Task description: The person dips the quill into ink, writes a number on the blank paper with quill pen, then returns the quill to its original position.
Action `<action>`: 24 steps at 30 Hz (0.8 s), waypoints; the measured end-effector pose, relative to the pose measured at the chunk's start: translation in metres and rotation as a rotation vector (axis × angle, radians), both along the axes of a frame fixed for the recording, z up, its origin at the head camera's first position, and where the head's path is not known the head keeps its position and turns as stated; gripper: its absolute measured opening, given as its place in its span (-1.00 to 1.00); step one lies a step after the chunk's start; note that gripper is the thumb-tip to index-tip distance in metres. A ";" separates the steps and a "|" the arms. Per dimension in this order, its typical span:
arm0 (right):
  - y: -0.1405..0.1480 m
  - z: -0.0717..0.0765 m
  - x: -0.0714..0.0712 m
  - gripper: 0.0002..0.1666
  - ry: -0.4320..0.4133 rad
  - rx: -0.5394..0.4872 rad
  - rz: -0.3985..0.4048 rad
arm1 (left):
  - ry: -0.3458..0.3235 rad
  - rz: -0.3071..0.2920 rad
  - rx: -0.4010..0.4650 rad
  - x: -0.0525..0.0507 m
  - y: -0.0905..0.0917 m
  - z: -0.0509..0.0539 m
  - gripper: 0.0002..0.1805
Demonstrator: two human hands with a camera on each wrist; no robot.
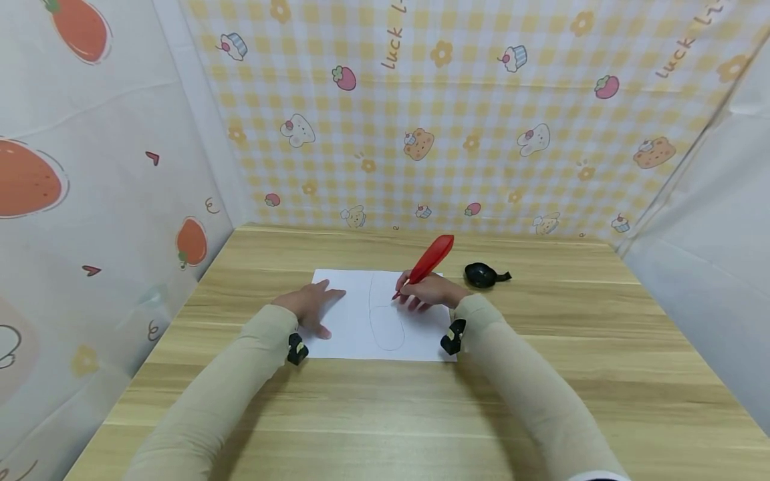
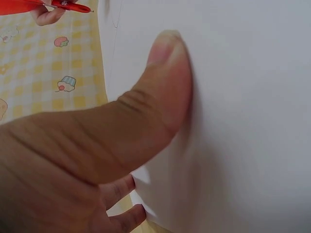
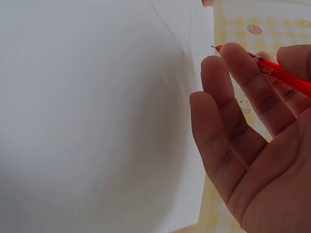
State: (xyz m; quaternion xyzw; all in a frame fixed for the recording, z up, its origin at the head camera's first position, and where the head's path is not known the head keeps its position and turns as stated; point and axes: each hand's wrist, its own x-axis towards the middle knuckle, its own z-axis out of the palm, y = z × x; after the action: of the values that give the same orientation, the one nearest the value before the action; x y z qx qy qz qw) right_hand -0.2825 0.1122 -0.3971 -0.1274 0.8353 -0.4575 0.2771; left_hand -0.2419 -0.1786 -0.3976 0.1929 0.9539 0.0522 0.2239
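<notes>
A white sheet of paper [image 1: 349, 334] lies on the wooden table, bearing a thin drawn oval with a line rising from it. My left hand [image 1: 309, 307] rests on the paper's left part with fingers spread; in the left wrist view its thumb [image 2: 160, 92] lies on the sheet. Over the right part, my right hand [image 1: 430, 292] pinches a red feather pen [image 1: 432, 258], tilted with its tip near the top of the oval. The right wrist view shows the pen [image 3: 274, 70] between thumb and forefinger, the other fingers [image 3: 214, 131] loosely bent.
A small black pan-shaped object [image 1: 481, 274] with a short handle sits right of the paper. Wooden tabletop [image 1: 373, 414] surrounds the sheet. A yellow checked cloth [image 1: 385, 100] hangs behind, with a white printed sheet [image 1: 120, 133] on the left side.
</notes>
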 end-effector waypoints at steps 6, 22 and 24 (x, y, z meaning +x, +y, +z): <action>0.014 0.004 0.000 -0.83 0.015 0.000 -0.019 | 0.006 0.007 0.005 0.001 0.001 0.000 0.05; 0.057 0.014 -0.002 -0.82 0.045 -0.023 -0.081 | 0.010 -0.008 0.008 0.003 0.001 0.004 0.04; 0.061 0.014 -0.002 -0.82 0.049 -0.026 -0.095 | 0.010 -0.006 0.010 0.003 0.001 0.003 0.04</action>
State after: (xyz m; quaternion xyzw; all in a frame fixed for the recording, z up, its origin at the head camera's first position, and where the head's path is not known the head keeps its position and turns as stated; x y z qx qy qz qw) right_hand -0.2846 0.1732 -0.3836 -0.1021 0.8410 -0.4776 0.2328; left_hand -0.2387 -0.1778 -0.3943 0.1973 0.9541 0.0554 0.2182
